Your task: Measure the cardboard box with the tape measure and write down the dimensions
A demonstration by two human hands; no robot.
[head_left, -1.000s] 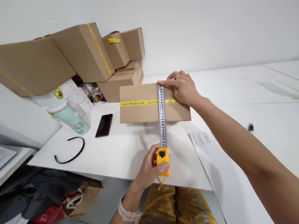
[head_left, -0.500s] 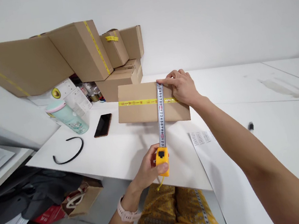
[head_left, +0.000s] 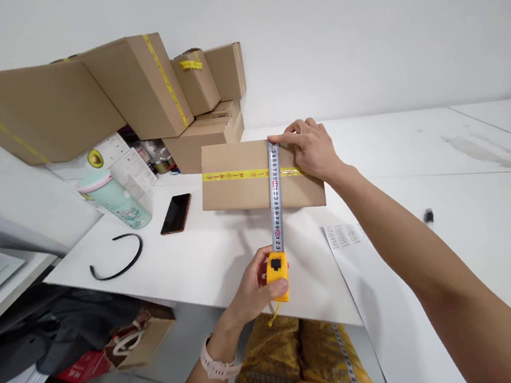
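A cardboard box (head_left: 237, 195) with a strip of yellow printed tape across its top is on the white table. My left hand (head_left: 255, 287) is closed around the yellow case of a tape measure (head_left: 277, 276), near the table's front edge. Its metal blade (head_left: 275, 198) is pulled out and runs across the box top, past the near edge to the case. At the box's far edge, my right hand (head_left: 313, 151) presses the blade's end with its fingertips. The other fingers are curled above the box's right side.
Cardboard boxes (head_left: 138, 87) are stacked at the back left. A green tumbler (head_left: 118, 200), a phone (head_left: 176, 214) and a black curved band (head_left: 138, 251) are on the table's left. Printed paper (head_left: 383, 300) lies right, with a small black-tipped object (head_left: 429, 215) beyond it.
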